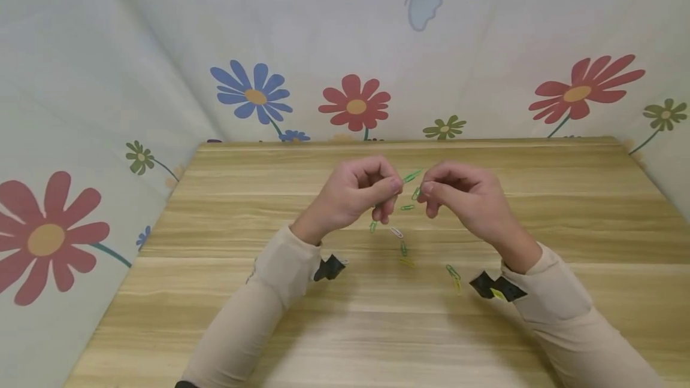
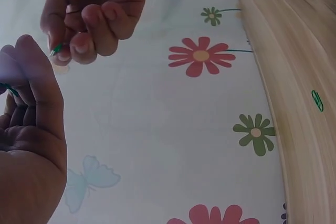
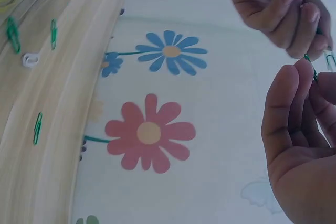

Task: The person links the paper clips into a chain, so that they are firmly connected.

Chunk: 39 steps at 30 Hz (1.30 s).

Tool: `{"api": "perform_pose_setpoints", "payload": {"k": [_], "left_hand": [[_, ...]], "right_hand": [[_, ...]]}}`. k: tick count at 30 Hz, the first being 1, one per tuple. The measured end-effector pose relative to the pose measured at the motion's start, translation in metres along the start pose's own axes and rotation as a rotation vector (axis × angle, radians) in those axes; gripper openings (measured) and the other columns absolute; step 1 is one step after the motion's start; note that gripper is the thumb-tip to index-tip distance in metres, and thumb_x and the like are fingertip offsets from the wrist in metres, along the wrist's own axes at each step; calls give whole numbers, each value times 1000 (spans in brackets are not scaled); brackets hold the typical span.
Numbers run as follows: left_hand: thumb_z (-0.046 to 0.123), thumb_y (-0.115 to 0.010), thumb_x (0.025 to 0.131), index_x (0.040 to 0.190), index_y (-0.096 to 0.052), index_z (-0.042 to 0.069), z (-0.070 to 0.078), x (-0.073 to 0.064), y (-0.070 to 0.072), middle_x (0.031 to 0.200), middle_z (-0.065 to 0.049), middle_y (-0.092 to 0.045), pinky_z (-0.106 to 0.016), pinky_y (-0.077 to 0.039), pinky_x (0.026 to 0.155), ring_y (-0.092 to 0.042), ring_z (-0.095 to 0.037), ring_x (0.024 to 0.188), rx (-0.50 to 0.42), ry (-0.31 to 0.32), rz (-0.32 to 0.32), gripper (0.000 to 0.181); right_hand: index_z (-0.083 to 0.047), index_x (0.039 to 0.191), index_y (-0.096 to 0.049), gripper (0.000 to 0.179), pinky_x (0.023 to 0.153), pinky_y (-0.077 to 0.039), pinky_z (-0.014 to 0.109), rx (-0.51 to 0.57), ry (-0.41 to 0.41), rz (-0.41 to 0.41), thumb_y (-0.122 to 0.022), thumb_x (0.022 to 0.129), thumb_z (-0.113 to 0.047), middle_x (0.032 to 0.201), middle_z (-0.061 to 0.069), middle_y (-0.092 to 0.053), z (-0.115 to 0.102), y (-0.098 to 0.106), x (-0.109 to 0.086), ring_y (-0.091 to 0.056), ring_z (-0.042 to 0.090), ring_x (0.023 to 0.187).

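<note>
Above the table my left hand [image 1: 358,193] pinches a green paper clip [image 1: 412,176] between thumb and fingertips, its free end pointing toward the other hand. My right hand [image 1: 471,196] faces it and pinches another green paper clip [image 1: 415,194]. A small gap parts the two hands. In the left wrist view, a bit of green [image 2: 56,49] shows at the right hand's fingertips. The right wrist view has green wire [image 3: 315,73] at the right fingertips, close under the left hand [image 3: 283,17]. Fingers partly cover both clips; whether they are linked I cannot tell.
Loose paper clips lie on the wooden table [image 1: 215,196] below the hands: several green ones [image 1: 403,248], a white one [image 1: 396,232] and yellow ones [image 1: 407,263]. Another green clip [image 1: 451,272] lies near the right wrist. A flowered curtain [image 1: 302,29] hangs behind the table.
</note>
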<state>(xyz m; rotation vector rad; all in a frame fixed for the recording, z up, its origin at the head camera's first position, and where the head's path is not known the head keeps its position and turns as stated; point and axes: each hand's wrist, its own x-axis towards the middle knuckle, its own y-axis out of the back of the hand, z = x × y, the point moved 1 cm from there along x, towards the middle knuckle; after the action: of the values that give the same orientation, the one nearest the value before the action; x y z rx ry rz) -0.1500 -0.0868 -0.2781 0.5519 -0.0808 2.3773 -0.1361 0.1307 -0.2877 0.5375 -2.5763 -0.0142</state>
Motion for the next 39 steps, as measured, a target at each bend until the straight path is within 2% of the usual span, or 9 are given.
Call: {"api": "perform_pose_setpoints", "payload": {"k": [7,14,21,26,29,33,36,39], "left_hand": [[1,-58,99,88,-58,-4,1,0,-2,67,-14,-58,-31,-49,50,-55,-25,55,37,39,-26,12],[1,-58,99,87,-59,-1,0,0,-4,68,-13,-58,-31,-49,49,-54,-26,55,67,62,-42,12],[2,-58,99,88,-60,1,-2,1,-5,68,-12,-57,-32,-48,49,-53,-26,54,78,81,-61,11],[2,-57,100,89,-61,1,-4,1,-5,69,-13,-58,-33,-51,51,-55,-27,56,68,106,-89,11],[4,-57,101,93,-64,0,-7,2,-5,74,-13,-61,-37,-54,58,-58,-29,61,79,140,-110,12],[7,-55,104,106,-67,-3,-10,4,-6,88,-12,-67,-40,-58,77,-66,-28,79,109,174,-130,16],[8,-50,106,119,-65,-6,-12,5,-6,105,-13,-70,-40,-53,94,-67,-26,99,101,167,-128,24],[11,-46,107,124,-63,-6,-13,4,-6,117,-16,-68,-40,-47,103,-64,-25,111,53,156,-107,29]], "right_hand": [[6,89,-67,12,60,-54,29,51,45,50,-58,93,13,76,14,-65,-10,-4,0,-62,22,58],[8,90,-66,11,60,-54,29,73,47,87,-57,94,12,77,20,-63,-15,-4,0,-62,23,57],[14,90,-60,7,59,-56,31,171,65,168,-55,94,13,77,18,-65,-16,-1,0,-61,24,54],[14,89,-59,7,58,-56,31,181,69,167,-55,94,13,77,18,-64,-17,1,0,-60,24,54],[13,88,-60,7,58,-56,31,175,83,152,-56,94,13,76,20,-64,-19,0,0,-61,24,54],[10,88,-63,8,57,-55,30,123,90,136,-57,92,15,73,18,-63,-22,-1,-1,-60,23,54],[8,89,-66,10,53,-51,28,75,89,107,-58,91,15,73,16,-63,-23,-2,-1,-58,22,54],[7,91,-68,11,50,-48,27,42,87,70,-59,91,15,76,15,-66,-23,-3,-1,-55,20,53]]}}
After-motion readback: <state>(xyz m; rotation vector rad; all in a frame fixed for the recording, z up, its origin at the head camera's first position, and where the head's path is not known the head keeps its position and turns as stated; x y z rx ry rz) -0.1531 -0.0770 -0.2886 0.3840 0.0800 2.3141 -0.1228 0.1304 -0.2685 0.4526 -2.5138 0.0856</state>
